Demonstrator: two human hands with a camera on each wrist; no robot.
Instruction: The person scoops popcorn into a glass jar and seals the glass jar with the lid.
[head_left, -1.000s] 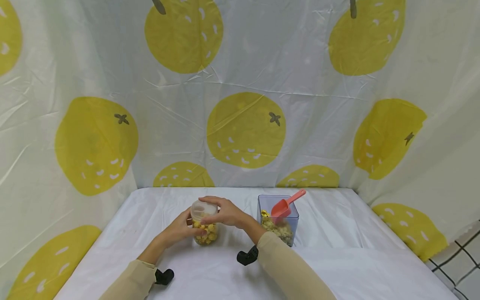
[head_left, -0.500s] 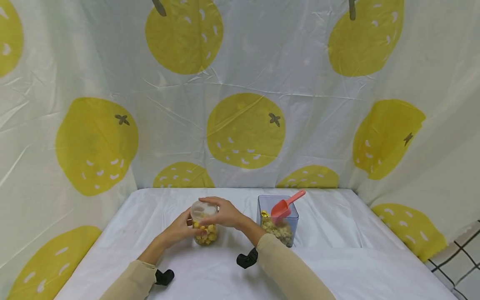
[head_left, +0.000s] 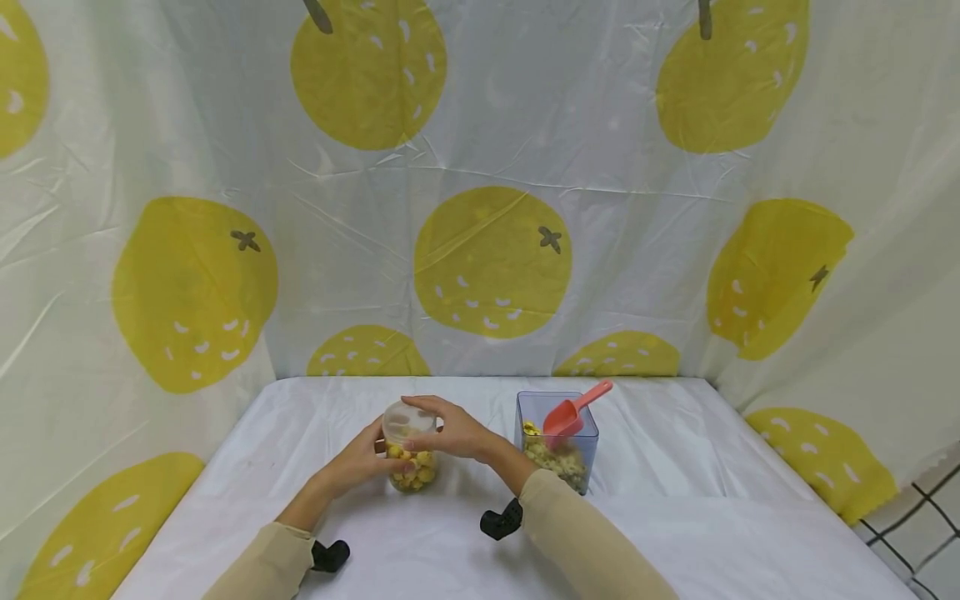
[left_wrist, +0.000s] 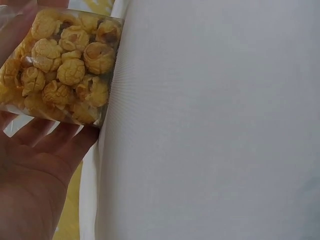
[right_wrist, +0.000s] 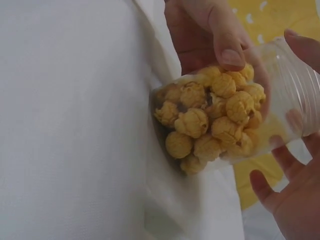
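Note:
A clear round jar [right_wrist: 277, 95] with caramel popcorn [head_left: 412, 477] in its lower part stands upright on the white cloth, left of centre. My left hand [head_left: 352, 462] grips the jar's body from the left, thumb across the near side and fingers behind, as the left wrist view shows. At the top is a translucent screw lid [head_left: 408, 419]. My right hand [head_left: 461, 432] holds this lid from the right, with fingers at its far edge and thumb at its near edge. In the right wrist view, the fingers curve round the lid's ribbed side.
Right of the jar stands a clear square container [head_left: 592, 462] partly filled with popcorn. A coral scoop [head_left: 564, 417] leans in it, handle above the rim. The right forearm passes close in front of it. Lemon-print sheeting [head_left: 492, 262] walls the table's back and sides.
My right hand and wrist have shifted slightly to the right while keeping hold of the lid. My left hand and the jar stay in place.

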